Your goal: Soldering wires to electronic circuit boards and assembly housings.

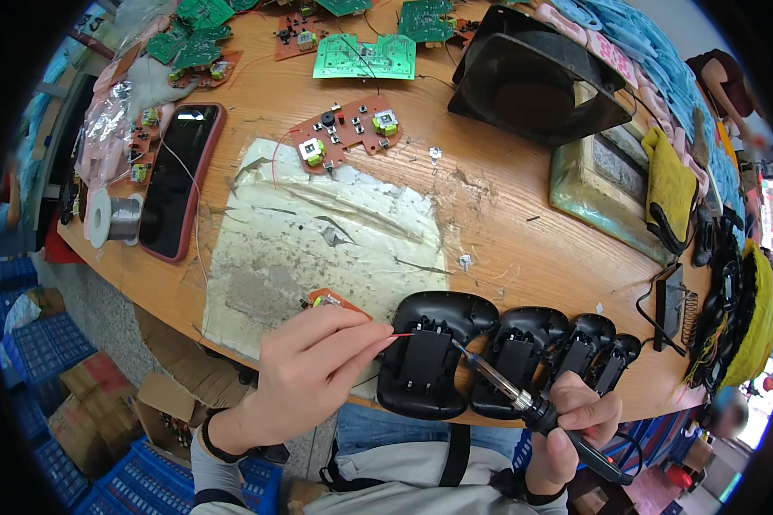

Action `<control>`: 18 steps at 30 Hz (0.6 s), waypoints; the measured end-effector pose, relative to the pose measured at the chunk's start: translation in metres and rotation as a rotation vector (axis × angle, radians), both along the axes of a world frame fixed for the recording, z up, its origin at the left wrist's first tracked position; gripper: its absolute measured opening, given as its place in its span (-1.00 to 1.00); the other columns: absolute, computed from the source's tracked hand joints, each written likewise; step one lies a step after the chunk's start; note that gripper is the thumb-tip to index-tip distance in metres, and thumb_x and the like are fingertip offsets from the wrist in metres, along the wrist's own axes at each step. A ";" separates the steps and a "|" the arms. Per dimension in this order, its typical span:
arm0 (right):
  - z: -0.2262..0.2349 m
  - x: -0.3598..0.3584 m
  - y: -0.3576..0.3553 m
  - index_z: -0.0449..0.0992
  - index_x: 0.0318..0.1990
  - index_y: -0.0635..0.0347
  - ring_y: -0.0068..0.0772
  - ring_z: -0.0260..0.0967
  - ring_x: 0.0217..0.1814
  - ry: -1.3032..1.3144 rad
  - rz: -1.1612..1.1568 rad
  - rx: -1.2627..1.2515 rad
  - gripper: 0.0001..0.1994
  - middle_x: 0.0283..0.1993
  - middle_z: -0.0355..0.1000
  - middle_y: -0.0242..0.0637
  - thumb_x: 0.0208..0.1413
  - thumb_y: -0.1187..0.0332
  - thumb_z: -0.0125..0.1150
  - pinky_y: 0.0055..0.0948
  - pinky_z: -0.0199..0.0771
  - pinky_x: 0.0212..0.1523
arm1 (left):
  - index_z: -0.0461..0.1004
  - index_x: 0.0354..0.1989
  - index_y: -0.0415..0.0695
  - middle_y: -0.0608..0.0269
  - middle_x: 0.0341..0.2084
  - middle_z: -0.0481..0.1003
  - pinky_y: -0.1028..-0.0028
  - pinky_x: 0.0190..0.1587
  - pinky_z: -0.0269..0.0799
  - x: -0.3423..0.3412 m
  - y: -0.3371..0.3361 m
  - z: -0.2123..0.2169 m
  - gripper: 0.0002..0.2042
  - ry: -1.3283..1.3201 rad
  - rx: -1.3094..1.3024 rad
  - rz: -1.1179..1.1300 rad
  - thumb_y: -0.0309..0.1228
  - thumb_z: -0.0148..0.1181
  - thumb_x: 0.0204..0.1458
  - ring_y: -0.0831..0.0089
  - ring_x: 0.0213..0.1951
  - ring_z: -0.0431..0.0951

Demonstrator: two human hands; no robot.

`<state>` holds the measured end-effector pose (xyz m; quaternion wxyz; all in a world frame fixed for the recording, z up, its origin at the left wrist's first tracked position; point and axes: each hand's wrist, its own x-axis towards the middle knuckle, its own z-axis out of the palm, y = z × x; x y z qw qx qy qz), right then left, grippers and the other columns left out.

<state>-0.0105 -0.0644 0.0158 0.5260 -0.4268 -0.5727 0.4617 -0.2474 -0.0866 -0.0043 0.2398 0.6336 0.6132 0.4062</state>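
My left hand (307, 365) is closed, thumb and fingertips pinching a thin red wire (401, 335). The wire's end reaches the back of a black game controller shell (395, 390) at the table's near edge. In my right hand (578, 421) is a soldering iron (537, 410), gripped by its dark handle. Its tip points left and lies by the upper right corner of the raised block on that shell; whether it touches cannot be told. Partly hidden behind my left hand is a red-brown circuit board (339, 301).
More black shells (528, 319) stand in a row to the right. A worn pale sheet (318, 223) covers mid-table, with a red-brown board (348, 129) beyond it. Around lie a phone (178, 180), a solder spool (116, 219), a black fan (537, 81), green boards (365, 60) and a yellow cloth (668, 184).
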 end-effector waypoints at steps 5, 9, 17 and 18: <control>-0.003 -0.007 0.003 0.21 -0.48 0.16 -0.54 0.00 -0.66 -0.046 0.013 -0.010 -0.70 -0.67 0.18 -0.35 -0.23 0.30 0.26 -0.50 0.01 -0.53 | 0.52 -0.46 -0.23 0.19 -0.55 0.45 0.52 -0.54 0.32 0.007 -0.003 0.001 -0.82 0.107 -0.025 -0.018 -0.65 0.29 -0.33 0.38 -0.55 0.45; -0.011 -0.005 0.006 0.24 -0.44 0.17 -0.53 0.04 -0.70 -0.100 0.119 0.046 -0.72 -0.69 0.20 -0.37 -0.20 0.33 0.26 -0.49 0.05 -0.55 | 0.51 -0.49 -0.21 0.21 -0.43 0.47 0.43 -0.40 0.33 0.007 0.000 0.002 -0.82 0.158 -0.038 -0.044 -0.63 0.29 -0.37 0.30 -0.36 0.47; -0.010 -0.005 0.011 0.25 -0.44 0.18 -0.54 0.10 -0.70 -0.183 0.206 0.072 -0.74 -0.66 0.23 -0.37 -0.20 0.34 0.25 -0.50 0.08 -0.55 | 0.47 -0.52 -0.20 0.23 -0.28 0.48 0.33 -0.22 0.24 0.001 0.012 0.004 -0.84 0.334 -0.011 -0.181 -0.57 0.26 -0.36 0.22 -0.10 0.40; -0.011 -0.005 0.012 0.26 -0.44 0.18 -0.54 0.12 -0.69 -0.192 0.211 0.084 -0.74 -0.65 0.24 -0.37 -0.20 0.34 0.25 -0.51 0.09 -0.55 | 0.47 -0.52 -0.20 0.23 -0.28 0.48 0.33 -0.23 0.24 0.000 0.013 0.004 -0.85 0.362 0.001 -0.204 -0.57 0.25 -0.36 0.23 -0.12 0.41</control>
